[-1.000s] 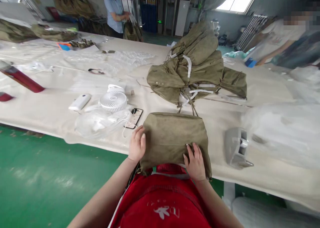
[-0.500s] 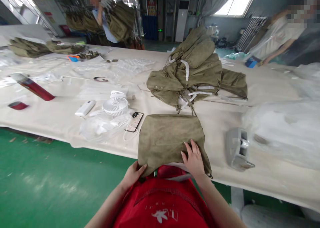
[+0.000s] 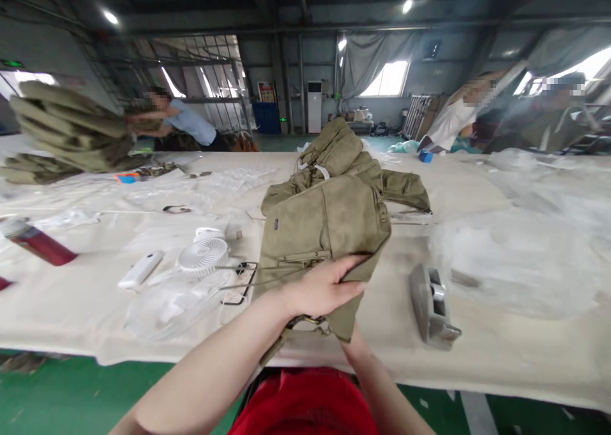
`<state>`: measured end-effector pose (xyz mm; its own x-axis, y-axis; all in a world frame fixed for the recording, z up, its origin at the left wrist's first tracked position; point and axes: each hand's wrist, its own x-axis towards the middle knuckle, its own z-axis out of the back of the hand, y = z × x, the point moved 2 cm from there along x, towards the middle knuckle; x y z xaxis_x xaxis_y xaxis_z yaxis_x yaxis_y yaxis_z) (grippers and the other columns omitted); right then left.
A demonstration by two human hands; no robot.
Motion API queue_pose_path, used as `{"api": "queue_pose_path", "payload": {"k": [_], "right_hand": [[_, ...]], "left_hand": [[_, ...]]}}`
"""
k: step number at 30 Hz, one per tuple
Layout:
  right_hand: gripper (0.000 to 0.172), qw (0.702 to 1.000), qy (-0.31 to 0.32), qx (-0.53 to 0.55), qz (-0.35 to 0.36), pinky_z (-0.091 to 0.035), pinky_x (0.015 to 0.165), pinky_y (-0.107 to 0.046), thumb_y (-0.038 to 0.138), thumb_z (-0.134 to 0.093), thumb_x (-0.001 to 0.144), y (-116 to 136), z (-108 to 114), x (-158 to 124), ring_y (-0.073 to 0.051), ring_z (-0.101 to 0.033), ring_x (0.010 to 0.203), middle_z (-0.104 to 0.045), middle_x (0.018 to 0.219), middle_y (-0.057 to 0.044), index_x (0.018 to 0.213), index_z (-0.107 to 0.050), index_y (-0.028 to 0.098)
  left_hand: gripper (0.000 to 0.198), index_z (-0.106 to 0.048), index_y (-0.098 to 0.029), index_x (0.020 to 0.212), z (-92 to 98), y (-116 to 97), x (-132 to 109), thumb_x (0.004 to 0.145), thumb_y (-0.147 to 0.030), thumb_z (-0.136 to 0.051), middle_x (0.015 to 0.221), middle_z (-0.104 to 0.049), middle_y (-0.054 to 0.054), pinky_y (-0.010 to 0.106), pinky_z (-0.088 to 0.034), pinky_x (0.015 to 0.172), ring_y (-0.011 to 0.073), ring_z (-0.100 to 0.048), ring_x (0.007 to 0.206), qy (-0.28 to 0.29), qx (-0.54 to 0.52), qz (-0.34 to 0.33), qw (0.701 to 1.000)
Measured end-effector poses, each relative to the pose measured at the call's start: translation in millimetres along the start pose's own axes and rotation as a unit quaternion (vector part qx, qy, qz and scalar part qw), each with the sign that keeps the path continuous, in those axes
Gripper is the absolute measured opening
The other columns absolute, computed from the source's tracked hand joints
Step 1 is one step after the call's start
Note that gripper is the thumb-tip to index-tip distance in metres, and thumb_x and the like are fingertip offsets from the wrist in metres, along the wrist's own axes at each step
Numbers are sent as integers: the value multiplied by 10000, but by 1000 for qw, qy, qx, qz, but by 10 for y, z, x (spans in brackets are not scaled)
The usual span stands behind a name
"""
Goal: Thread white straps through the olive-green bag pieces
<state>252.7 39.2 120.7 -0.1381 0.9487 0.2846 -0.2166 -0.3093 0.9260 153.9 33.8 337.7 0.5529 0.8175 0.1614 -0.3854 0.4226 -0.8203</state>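
Observation:
I hold an olive-green canvas bag lifted off the cream-covered table, tilted up in front of me. My left hand grips its lower edge, fingers closed over the fabric near a metal buckle. Of my right hand only the wrist and a bit of palm show, tucked under the bag; its fingers are hidden by the fabric. Behind the bag lies a pile of similar olive bags with white straps.
On the table to the left are a small white fan, a white power bank, a phone, clear plastic bags and a red bottle. A grey tape dispenser sits right. Other people work at the far side.
The bag lay flat on the table under both hands; now it is lifted and tilted up. My left hand moved from its lower left corner onto its lower edge. The view swung upward.

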Motion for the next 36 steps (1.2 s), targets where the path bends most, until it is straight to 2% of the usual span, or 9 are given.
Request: {"api": "queue_pose_path", "payload": {"k": [2,5,9,12,18,23,27,30,36], "right_hand": [[592,990,-8,110,-92,-541,645,-359,541,-247,920,-197,276,-17,-232,-666,752,-703,813,-128,963,-675,135],[700,957,-66,200,-201,-542,655,-408,654,-211,869,-542,748,-159,-263,-684,776,-710,841,-155,908,-677,133],[563,936,-162,130,-285,-531,762,-403,649,-548,721,-789,1141,-423,-271,-670,883,-713,931,-128,959,-670,154],[478,954,-147,27,-259,-525,749,-382,571,-611,708,-757,1143,-501,-259,-665,829,-715,886,-109,936,-672,155],[260,967,-44,-186,-166,-489,657,-331,381,-584,760,-583,763,-505,-221,-635,709,-678,809,-67,935,-611,190],[405,951,-18,-274,-139,-470,685,-312,135,-507,683,-562,657,-524,-223,-634,770,-657,855,-71,1085,-521,184],[447,962,12,-224,-158,-476,698,-293,83,-475,641,-567,716,-498,-201,-625,766,-651,809,-43,1075,-513,182],[483,968,10,-181,-175,-485,711,-285,56,-466,615,-564,706,-451,-190,-621,772,-653,816,-36,1077,-529,180],[502,976,-49,-172,-121,-483,815,-312,55,-481,655,-437,641,-171,-199,-611,876,-650,941,-56,1131,-555,198]], "left_hand": [[575,-427,-182,1361,-218,400,154,848,-432,-497,1177,-649,103,351,-481,900,257,-614,1057,1,150,54,987],[499,-525,-160,1272,-461,1048,197,901,-450,-360,1041,-704,101,323,-503,829,233,-657,956,66,208,110,970],[396,-587,-169,1183,-464,1608,92,894,-332,-371,1198,-633,105,350,-447,954,225,-583,1100,-41,300,106,947],[437,-542,-178,1246,-510,1933,-83,848,-341,-460,1371,-490,118,431,-361,1042,267,-450,1250,-100,382,116,911],[575,-411,-195,1372,-902,2588,-637,844,-413,-476,1477,-335,148,481,-301,1064,302,-361,1320,-123,445,163,872],[544,-431,-133,1347,-1096,2451,-678,825,-282,-466,1465,-345,172,484,-302,1064,307,-337,1332,-143,423,169,879],[358,-612,-186,1085,-1414,1989,-446,876,-237,-325,1096,-655,122,390,-457,880,248,-602,1026,20,307,208,928],[323,-636,-194,933,-1645,1792,-330,869,-215,-321,937,-693,98,337,-472,811,225,-644,900,119,249,259,926],[286,-606,-173,1000,-1697,1833,-10,801,-195,-402,1034,-690,101,276,-464,846,211,-639,971,49,77,282,955]]}}
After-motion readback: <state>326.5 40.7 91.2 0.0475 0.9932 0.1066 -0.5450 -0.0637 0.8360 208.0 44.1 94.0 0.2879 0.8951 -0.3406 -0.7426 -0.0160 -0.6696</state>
